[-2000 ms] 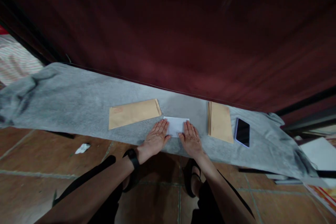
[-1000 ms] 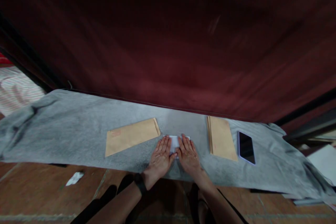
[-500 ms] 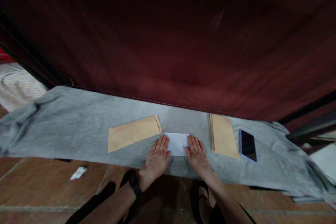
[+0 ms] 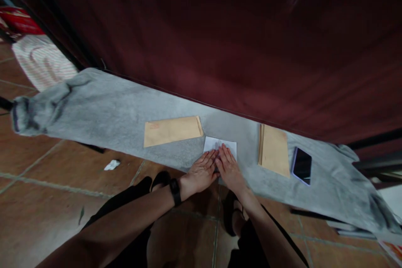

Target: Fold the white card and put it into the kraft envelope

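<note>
Pressing palms-down, we lay the left hand [image 4: 201, 173] and right hand [image 4: 230, 167] flat side by side, inner edges touching, fingers straight and closed up. Both are fully open, w/ nothing gripped or pinched. They cover the near part of the white paper [image 4: 220, 143]; only its far edge and corners show past the fingertips. Flat palms rather than a pinch, prob. because the sheet is thin and would slide or spring up on a soft surface, so weight spread over it pins it down. A black wristband [image 4: 175, 191] rings the left wrist.

The paper lies on a long grey cloth [image 4: 103, 109], near its front edge, i.e. right before our knees and in easy reach. The cloth looks laid out as a clean surface over the tiled floor [image 4: 47, 167]; whether sth low lies under it we can't tell. Left of the paper, just beside its corner, one tan envelope [image 4: 172, 131] lies lengthwise, alone. To the right, a bit apart, what looks like an envelope stack [image 4: 274, 150] lies end-on to us. A phone [image 4: 302, 166] rests screen-up just beside it, clear of the hands. Envelopes on either side, paper btw. them: the middle serves as working room. A crumpled scrap [image 4: 112, 164] lies on the tiles, off the cloth. Behind it all hangs a dark red curtain [image 4: 220, 42].
</note>
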The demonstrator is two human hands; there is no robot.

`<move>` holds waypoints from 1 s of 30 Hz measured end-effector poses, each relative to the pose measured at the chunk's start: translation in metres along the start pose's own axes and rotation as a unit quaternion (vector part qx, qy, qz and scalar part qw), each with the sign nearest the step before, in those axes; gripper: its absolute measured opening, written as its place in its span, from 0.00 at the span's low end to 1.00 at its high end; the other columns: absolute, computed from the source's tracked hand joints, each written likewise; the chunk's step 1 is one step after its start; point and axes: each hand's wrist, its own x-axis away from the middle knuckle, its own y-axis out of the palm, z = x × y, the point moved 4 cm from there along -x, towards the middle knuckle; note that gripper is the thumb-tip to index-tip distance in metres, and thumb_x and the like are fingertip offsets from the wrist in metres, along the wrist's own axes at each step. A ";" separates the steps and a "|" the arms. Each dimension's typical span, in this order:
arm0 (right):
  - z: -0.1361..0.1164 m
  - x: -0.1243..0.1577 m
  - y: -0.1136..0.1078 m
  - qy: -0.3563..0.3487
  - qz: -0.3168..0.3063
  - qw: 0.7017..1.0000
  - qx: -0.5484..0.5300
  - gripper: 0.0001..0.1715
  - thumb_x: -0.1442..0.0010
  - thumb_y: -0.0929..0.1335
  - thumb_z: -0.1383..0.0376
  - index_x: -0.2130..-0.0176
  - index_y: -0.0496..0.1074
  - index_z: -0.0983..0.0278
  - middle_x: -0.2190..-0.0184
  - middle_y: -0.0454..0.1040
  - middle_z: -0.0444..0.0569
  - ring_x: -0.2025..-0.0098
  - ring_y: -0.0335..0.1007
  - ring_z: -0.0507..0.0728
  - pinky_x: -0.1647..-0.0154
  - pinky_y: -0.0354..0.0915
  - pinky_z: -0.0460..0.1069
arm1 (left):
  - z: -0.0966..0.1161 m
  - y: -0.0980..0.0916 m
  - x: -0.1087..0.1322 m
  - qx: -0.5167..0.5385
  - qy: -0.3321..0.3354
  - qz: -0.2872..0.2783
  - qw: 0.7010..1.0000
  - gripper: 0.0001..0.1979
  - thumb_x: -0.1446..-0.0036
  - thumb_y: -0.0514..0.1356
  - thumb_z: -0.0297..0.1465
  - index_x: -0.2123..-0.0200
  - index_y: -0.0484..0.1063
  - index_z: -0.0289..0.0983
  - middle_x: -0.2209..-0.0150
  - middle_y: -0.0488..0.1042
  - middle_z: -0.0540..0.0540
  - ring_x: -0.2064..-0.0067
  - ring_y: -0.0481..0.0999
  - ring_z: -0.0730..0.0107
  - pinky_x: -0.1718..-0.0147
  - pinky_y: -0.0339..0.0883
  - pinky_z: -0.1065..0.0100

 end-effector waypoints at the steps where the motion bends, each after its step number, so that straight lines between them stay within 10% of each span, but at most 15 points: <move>1: -0.004 0.001 0.003 -0.006 -0.011 1.000 -0.007 0.34 0.27 0.53 0.56 0.28 0.44 0.64 0.28 0.45 0.53 0.27 0.41 0.59 0.29 0.48 0.60 | 0.000 0.001 0.000 0.000 -0.006 -0.005 1.000 0.29 0.33 0.49 0.37 0.35 0.57 0.25 0.31 0.55 0.31 0.29 0.48 0.56 0.31 0.43 0.56; 25: 0.027 0.028 -0.007 0.037 -0.067 0.992 0.100 0.37 0.28 0.51 0.52 0.29 0.43 0.67 0.28 0.46 0.58 0.27 0.42 0.61 0.29 0.46 0.60 | -0.016 -0.016 0.017 -0.007 -0.065 -0.080 0.995 0.40 0.36 0.51 0.52 0.32 0.52 0.28 0.29 0.47 0.31 0.28 0.44 0.54 0.31 0.41 0.54; 30: 0.034 0.025 -0.015 0.065 -0.086 0.992 0.073 0.37 0.29 0.53 0.50 0.30 0.51 0.65 0.29 0.51 0.56 0.28 0.45 0.61 0.29 0.43 0.62 | -0.037 -0.036 0.006 -0.015 -0.044 -0.039 0.998 0.34 0.33 0.48 0.49 0.35 0.60 0.30 0.34 0.61 0.32 0.30 0.54 0.55 0.31 0.39 0.52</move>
